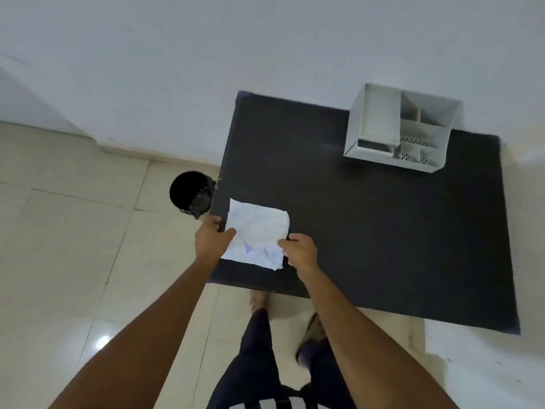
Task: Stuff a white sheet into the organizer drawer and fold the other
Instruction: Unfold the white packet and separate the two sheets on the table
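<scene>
A creased white sheet (257,231) with faint blue marks lies at the near left corner of the black table (368,219). My left hand (212,239) pinches the sheet's left edge. My right hand (299,250) pinches its lower right edge. The white organizer (377,113) stands at the table's far right, against the wall, with several compartments and a small drawer (374,145) at its lower left, which looks pulled out a little. I see only this one sheet.
A black bin (191,191) stands on the tiled floor, touching the table's left edge. A white wall runs behind the table. My legs and feet are below the table's near edge.
</scene>
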